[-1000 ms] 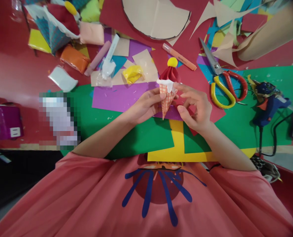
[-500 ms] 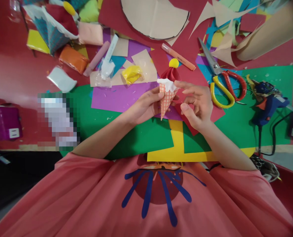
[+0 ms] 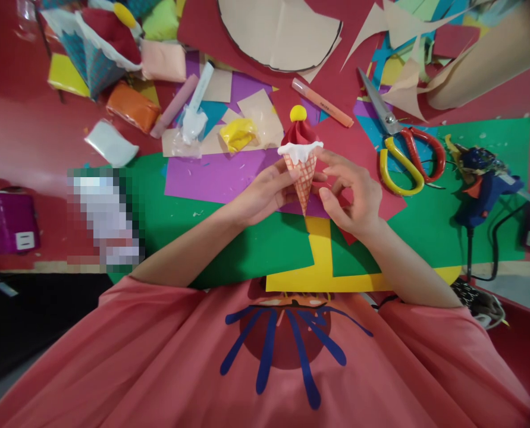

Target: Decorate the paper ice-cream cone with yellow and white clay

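A small model ice cream cone [image 3: 306,178] is held point-down above the coloured paper. It has an orange grid pattern on its cone, a wavy white rim, a swirled red top and a yellow ball at the tip. My left hand [image 3: 269,191] grips it from the left, thumb on the front and the other fingers partly hidden behind. My right hand [image 3: 356,193] is at its right side with curled fingers held apart. Its index fingertip reaches the white rim, seemingly touching it, and the thumb is clear of the cone.
Scissors [image 3: 396,134] lie to the right, with a blue glue gun [image 3: 488,196] and its cord farther over. An orange marker [image 3: 322,102], paper scraps and clay packets [image 3: 134,107] spread behind. A larger blue cone [image 3: 99,56] stands far left, and another person's arm [image 3: 488,65] reaches in at upper right.
The cone has turned: its red top and yellow ball have swung left, its point slightly right, and its white rim faces me more. My right hand has shifted slightly left.
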The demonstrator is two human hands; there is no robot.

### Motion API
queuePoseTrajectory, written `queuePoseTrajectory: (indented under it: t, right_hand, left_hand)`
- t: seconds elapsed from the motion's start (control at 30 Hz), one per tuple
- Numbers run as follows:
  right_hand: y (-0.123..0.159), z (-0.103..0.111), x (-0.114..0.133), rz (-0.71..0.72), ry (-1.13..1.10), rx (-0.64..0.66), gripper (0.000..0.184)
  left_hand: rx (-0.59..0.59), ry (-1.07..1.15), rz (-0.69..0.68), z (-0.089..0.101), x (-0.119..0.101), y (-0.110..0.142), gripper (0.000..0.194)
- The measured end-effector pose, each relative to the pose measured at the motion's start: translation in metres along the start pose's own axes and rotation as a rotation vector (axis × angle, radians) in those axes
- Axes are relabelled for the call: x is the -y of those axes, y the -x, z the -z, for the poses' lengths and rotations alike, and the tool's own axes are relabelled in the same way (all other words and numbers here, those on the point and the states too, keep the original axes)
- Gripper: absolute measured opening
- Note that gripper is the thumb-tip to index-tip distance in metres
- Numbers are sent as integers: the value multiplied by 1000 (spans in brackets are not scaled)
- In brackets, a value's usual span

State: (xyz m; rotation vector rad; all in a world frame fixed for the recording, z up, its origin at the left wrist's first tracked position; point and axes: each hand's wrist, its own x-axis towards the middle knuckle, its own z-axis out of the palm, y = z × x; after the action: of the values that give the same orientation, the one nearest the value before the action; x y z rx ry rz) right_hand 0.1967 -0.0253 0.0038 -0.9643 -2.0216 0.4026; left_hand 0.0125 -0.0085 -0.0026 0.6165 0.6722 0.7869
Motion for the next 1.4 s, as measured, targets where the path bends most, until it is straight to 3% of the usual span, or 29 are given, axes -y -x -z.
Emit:
queuePoseTrajectory:
  t: [0.2,0.37,1.4]
  right_hand:
    - [2,-2,-1,-47,37,80,33]
    - [0,-2,0,32,50,64,38]
    - [1,-2,1,-28,-27,27,23]
  left_hand:
    - [-22,11,1,-3,0,0,32]
    - [-52,-62,0,-3,1,0,30]
    - [-56,-105,-7,-2,1,0,36]
